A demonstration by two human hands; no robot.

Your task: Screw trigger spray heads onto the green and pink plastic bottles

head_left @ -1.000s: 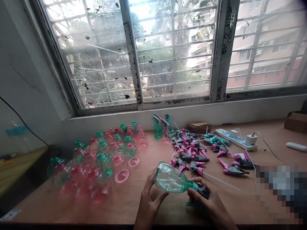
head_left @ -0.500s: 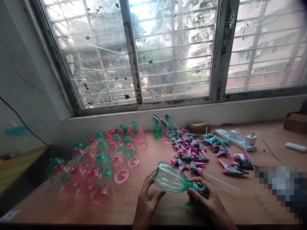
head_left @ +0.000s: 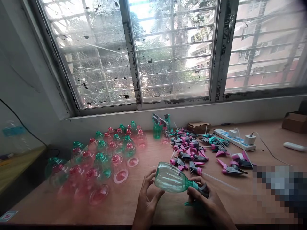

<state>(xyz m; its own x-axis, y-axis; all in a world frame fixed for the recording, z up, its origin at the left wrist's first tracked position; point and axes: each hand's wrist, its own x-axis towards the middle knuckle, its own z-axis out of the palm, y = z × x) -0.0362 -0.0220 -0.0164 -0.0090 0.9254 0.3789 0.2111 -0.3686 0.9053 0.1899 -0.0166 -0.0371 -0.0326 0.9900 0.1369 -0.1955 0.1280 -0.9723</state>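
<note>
Bottle (head_left: 171, 179) of clear green plastic lies on its side in the air between the two hands, above the near part of the desk (head_left: 174, 212), its base toward the left hand (head_left: 148, 195) and its neck toward the right hand (head_left: 207, 199). The left hand is spread and cupped about the base, the thumb well apart from the other fingers; whether its fingertips touch the plastic cannot be told. The right hand pinches a dark grey spray head (head_left: 203, 190) at the bottle's neck, thumb on the near side, finger on the far side; the head's teal collar (head_left: 194, 186) sits around the neck, and a teal trigger (head_left: 187, 203) shows just below this hand.

Left of the left hand and beyond it stand rows of pink and green bottles (head_left: 102, 147), their necks uncapped. Straight beyond the hands, near the wall, a few spray bottles (head_left: 157, 130) stand upright with heads fitted. Just beyond the right hand lies a heap of loose spray heads (head_left: 185, 155) in pink, teal and grey; a pale tube (head_left: 219, 181) runs from one of them, close past that hand. Farther out, beyond the heap, are a flattish cardboard box (head_left: 199, 127) and, to its right, a white power strip (head_left: 233, 139) with two chargers (head_left: 249, 139) plugged in. A barred window (head_left: 172, 64) rises behind everything.
</note>
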